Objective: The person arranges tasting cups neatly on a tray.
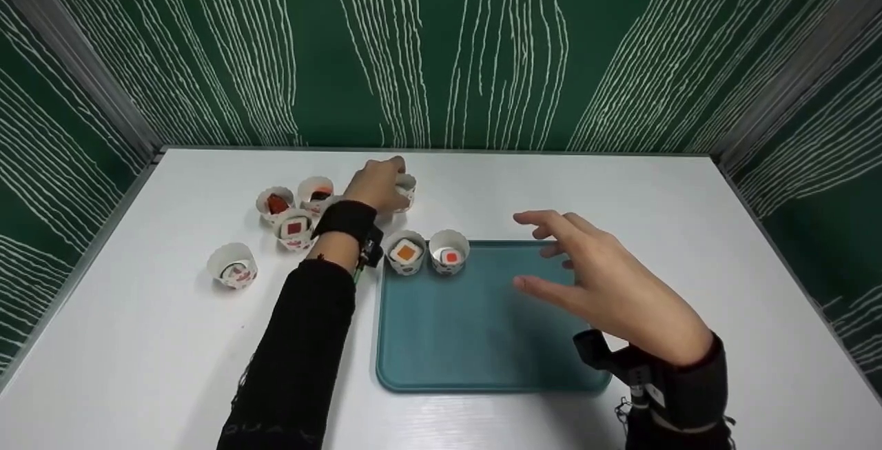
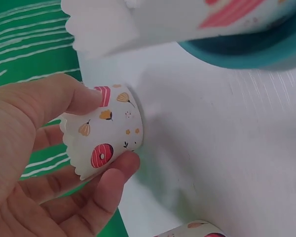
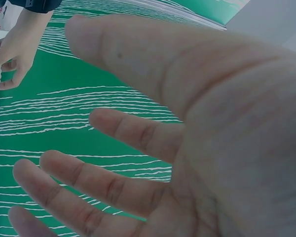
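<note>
My left hand (image 1: 375,185) is at the back of the table, beyond the tray's left end. Its thumb and fingers pinch a white paper baking cup (image 2: 113,126) printed with flowers and a red doughnut, lying on its side in the left wrist view. What that cup contains is hidden. Two similar cups stand at the back left corner of the teal tray (image 1: 482,326): one cup (image 1: 405,260) holds a white piece with an orange square, the other (image 1: 449,260) one with a red square. Above the tray's right part hovers my right hand (image 1: 592,271), fingers spread and holding nothing.
Left of the tray stand several more filled cups, among them one with a red-brown piece (image 1: 276,203) and one with a dark red square (image 1: 295,227). A separate cup (image 1: 233,267) is farther left. Green panels with white lines border the white table (image 1: 124,353).
</note>
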`<state>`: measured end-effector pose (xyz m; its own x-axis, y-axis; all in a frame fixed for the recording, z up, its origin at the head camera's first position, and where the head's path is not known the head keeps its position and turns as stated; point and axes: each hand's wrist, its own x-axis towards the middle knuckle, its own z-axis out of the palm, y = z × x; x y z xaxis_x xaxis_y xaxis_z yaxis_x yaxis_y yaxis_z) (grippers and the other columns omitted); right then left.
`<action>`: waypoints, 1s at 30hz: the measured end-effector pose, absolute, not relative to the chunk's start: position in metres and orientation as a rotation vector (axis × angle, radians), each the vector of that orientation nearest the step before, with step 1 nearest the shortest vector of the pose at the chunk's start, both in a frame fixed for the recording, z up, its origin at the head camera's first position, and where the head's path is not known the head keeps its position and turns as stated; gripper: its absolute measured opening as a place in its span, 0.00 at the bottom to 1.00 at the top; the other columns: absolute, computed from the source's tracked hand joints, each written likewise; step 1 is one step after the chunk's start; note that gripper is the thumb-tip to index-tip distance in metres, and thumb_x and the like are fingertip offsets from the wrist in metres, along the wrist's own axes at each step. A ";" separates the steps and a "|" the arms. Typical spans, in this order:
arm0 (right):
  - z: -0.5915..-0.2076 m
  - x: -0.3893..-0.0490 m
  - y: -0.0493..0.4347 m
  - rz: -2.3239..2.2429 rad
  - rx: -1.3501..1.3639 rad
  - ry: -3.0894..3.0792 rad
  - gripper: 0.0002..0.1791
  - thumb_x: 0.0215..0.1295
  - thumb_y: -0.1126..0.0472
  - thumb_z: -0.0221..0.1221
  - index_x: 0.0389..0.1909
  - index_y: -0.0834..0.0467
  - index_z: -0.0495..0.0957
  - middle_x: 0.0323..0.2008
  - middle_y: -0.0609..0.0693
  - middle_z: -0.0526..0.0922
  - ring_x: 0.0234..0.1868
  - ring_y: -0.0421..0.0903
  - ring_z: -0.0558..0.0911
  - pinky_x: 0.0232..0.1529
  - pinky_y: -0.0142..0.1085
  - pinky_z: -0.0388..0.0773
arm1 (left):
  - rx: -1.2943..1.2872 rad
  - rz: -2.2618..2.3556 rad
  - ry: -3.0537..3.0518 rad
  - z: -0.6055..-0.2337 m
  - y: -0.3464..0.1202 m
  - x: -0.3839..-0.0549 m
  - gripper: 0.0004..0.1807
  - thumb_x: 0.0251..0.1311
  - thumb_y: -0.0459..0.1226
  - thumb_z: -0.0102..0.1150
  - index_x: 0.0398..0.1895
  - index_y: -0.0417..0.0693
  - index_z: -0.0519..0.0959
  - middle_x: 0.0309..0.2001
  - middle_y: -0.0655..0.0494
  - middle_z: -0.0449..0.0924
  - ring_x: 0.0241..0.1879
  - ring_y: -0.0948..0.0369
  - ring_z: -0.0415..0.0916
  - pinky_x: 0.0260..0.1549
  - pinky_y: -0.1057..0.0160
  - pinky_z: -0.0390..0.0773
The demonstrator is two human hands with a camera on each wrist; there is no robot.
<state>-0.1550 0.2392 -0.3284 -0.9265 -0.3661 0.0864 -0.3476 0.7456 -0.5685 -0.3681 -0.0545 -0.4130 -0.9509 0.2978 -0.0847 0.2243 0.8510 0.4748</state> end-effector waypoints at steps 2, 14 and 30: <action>-0.329 -0.155 0.239 -0.938 -0.593 2.903 0.37 0.70 0.49 0.72 0.77 0.45 0.69 0.68 0.51 0.79 0.59 0.54 0.86 0.58 0.56 0.85 | 0.400 0.725 2.872 -0.413 -0.056 -0.369 0.28 0.66 0.37 0.71 0.68 0.43 0.75 0.64 0.40 0.81 0.61 0.45 0.81 0.64 0.45 0.80; -0.330 -0.158 0.242 -0.941 -0.601 2.897 0.35 0.71 0.52 0.71 0.76 0.47 0.70 0.70 0.50 0.78 0.60 0.54 0.86 0.60 0.57 0.84 | 0.527 0.811 2.925 -0.400 -0.064 -0.356 0.29 0.65 0.39 0.73 0.67 0.44 0.76 0.64 0.39 0.81 0.62 0.44 0.80 0.61 0.45 0.81; -0.331 -0.161 0.245 -0.928 -0.573 2.891 0.35 0.71 0.51 0.71 0.76 0.46 0.70 0.70 0.50 0.78 0.62 0.54 0.85 0.60 0.58 0.83 | 0.717 0.935 2.949 -0.373 -0.063 -0.304 0.28 0.65 0.40 0.72 0.67 0.49 0.76 0.58 0.44 0.83 0.58 0.47 0.80 0.56 0.43 0.83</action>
<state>-0.1608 0.2446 -0.3306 -0.9298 -0.3627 0.0626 -0.3314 0.7510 -0.5711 -0.3037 -0.0625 -0.3734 -0.8974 0.4091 0.1653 0.4295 0.7246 0.5389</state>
